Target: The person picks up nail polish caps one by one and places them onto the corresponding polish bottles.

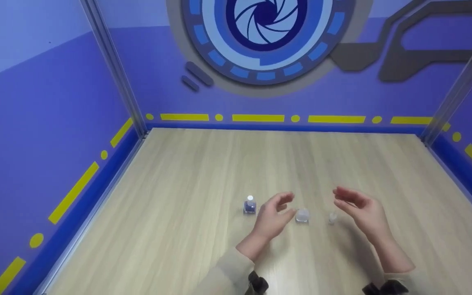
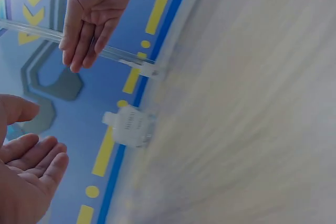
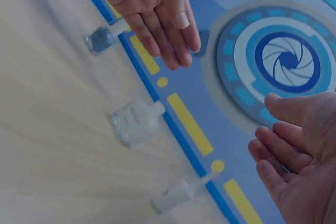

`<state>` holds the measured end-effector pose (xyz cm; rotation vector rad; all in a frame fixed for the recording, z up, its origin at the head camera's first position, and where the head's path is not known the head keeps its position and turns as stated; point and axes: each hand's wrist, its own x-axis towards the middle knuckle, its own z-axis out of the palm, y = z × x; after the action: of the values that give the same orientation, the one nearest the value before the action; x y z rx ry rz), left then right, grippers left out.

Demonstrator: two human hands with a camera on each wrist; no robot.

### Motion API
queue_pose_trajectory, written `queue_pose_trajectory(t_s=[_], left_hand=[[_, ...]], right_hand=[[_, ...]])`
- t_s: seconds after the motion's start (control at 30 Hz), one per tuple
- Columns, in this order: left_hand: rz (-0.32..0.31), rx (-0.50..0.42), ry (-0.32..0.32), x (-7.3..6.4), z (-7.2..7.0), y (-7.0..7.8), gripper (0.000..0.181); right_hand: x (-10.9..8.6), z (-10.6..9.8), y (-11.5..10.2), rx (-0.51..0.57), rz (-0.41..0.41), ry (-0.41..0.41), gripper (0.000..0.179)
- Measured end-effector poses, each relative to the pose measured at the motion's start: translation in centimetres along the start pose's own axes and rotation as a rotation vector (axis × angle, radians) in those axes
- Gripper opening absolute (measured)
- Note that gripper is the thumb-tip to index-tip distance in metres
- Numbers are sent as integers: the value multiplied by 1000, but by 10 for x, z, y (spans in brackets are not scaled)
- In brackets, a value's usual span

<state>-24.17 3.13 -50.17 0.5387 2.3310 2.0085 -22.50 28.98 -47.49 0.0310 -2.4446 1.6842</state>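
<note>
Three small things stand in a row on the wooden table. At the left is a dark blue nail polish bottle (image 1: 250, 206) with a white cap. In the middle stands a clear, whitish nail polish bottle (image 1: 302, 216) with a short bare neck and faint lettering (image 3: 136, 121). To its right, a small white piece (image 3: 176, 198) with a thin stem pointing up looks like a brush cap on its end. My left hand (image 1: 273, 215) hovers between the two bottles, fingers loosely bent, holding nothing. Above and right of the white piece, my right hand (image 1: 365, 211) is likewise relaxed, with nothing in it.
Wood-grain table top (image 1: 178, 184) surrounds the row. Blue panels (image 1: 72, 123) with yellow markings enclose the table at the back and both sides. Metal posts (image 1: 115, 65) rise at the back corners.
</note>
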Motion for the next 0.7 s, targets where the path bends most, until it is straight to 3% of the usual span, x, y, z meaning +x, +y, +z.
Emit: queue_pose_trajectory(t_s=[0.1,0.23,0.43,0.7], left_hand=[[-99,-13,-35,4,5,-8,47],[-167,2,-55,11,10,-18,48],[-198,31,-79,20,14,-28,47],[-199,55,-103,29,18,-33,41]], right_hand=[[-1,-5,13,-20,51,-47,54],[1,-7,27,-66,139,-120,59],[3,-4,42,-107,194,-189,59],[3,1,50,-167,212,-183,57]])
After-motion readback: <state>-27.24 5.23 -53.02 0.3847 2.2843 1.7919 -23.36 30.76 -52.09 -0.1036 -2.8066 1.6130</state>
